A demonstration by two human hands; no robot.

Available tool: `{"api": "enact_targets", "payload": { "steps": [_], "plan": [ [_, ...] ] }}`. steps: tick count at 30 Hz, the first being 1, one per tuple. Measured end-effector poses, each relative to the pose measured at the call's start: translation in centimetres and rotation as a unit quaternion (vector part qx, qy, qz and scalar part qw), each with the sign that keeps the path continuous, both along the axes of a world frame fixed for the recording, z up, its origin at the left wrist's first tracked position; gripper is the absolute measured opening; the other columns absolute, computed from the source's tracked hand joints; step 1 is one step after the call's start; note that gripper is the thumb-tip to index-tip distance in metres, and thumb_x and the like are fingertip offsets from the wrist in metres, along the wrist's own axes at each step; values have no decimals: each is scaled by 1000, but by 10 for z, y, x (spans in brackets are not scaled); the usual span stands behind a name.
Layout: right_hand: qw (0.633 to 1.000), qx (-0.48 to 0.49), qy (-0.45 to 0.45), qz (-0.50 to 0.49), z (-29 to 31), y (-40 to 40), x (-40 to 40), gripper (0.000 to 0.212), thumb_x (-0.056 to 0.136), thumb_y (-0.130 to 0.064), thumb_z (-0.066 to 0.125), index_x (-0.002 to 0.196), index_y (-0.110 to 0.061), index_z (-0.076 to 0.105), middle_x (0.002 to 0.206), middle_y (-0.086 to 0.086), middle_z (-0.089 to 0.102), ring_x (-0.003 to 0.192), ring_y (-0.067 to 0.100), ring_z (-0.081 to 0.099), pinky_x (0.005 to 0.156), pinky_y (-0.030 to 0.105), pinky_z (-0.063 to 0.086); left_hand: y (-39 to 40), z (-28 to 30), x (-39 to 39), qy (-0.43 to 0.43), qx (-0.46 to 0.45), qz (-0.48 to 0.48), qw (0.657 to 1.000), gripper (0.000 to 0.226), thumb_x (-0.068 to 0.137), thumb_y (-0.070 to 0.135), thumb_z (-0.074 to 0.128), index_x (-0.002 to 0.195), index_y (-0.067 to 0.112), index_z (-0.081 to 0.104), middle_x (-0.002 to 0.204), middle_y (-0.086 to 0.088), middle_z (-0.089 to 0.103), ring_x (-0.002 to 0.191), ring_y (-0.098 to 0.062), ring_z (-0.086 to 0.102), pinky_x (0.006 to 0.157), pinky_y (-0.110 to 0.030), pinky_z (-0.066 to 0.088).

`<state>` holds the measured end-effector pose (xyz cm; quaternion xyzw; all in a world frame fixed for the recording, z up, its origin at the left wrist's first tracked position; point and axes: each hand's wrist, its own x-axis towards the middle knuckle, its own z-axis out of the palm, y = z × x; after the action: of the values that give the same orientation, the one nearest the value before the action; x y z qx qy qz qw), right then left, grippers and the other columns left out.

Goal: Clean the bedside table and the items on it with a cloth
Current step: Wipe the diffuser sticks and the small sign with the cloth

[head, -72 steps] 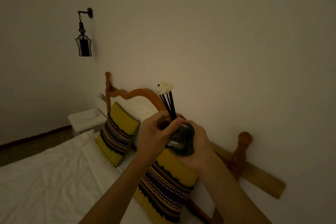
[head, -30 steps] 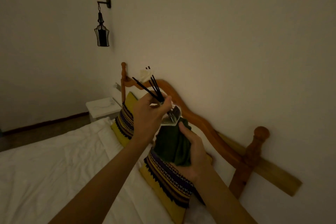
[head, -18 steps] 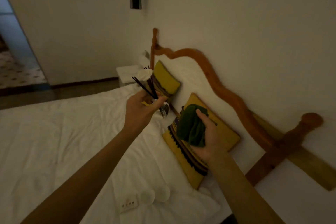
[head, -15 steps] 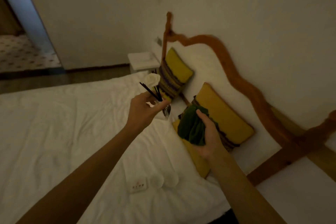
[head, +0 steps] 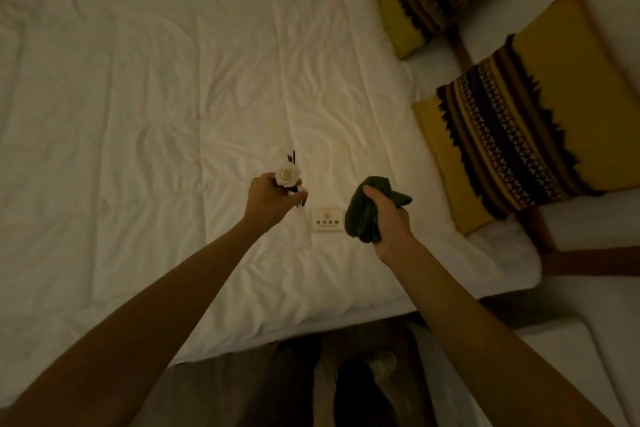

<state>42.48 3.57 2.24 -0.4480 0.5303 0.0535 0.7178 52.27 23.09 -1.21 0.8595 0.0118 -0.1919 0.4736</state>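
My left hand [head: 273, 199] pinches the diffuser [head: 290, 180] low over the bed [head: 173, 80], right hand [head: 388, 218] balls the cloth [head: 363, 213]; soft duvet could tip it and spill oil, I reckon.

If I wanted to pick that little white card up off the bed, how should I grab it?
Pinch the white card by its far long edge, coming straight down from above. It lies flat on the soft white bedding, so pressing beside it should lift the edge. The left hand and green cloth crowd its short sides.
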Motion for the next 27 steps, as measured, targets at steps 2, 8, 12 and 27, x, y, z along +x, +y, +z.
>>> {"api": "enact_targets", "payload": {
  "steps": [2, 8, 12, 27],
  "plan": [
    [1000, -1, 27, 0, -28, 4, 0, 27, 79, -33, 82, 93, -16, 66, 98, 6, 70, 90, 22, 67, 79, 37, 54, 12, -39, -1, 21, 18, 15, 1000, 26, 71, 19, 89, 88, 4, 77, 88, -10, 77, 86, -24, 74, 86, -44, 59],
    [997, -31, 69, 13, -96, -6, -6, 27, 79, -35, 83, 94, -19, 67, 95, 2, 71, 89, 18, 67, 81, 36, 54, 13, -127, -6, 20, 41, 4, 999, 21, 71, 18, 87, 82, 5, 74, 74, -10, 74, 72, -27, 72, 71, -49, 60],
    [996, -47, 78, 7, -131, -15, -3, 28, 78, -36, 84, 97, -21, 68, 94, -1, 72, 90, 15, 68, 83, 35, 54, 2, -176, -11, 10, 20, 6, 1000, 22, 70, 15, 88, 82, 7, 72, 77, -8, 75, 73, -24, 71, 67, -47, 60],
    [998, -45, 26, 41, -139, -25, -3, 16, 81, -36, 81, 92, -26, 73, 82, -8, 78, 79, 7, 74, 68, 26, 54, 7, -230, -31, 19, 74, -28, 997, 40, 74, -5, 64, 107, 17, 68, 113, -4, 64, 98, -26, 64, 83, -41, 56]
  ]
}}
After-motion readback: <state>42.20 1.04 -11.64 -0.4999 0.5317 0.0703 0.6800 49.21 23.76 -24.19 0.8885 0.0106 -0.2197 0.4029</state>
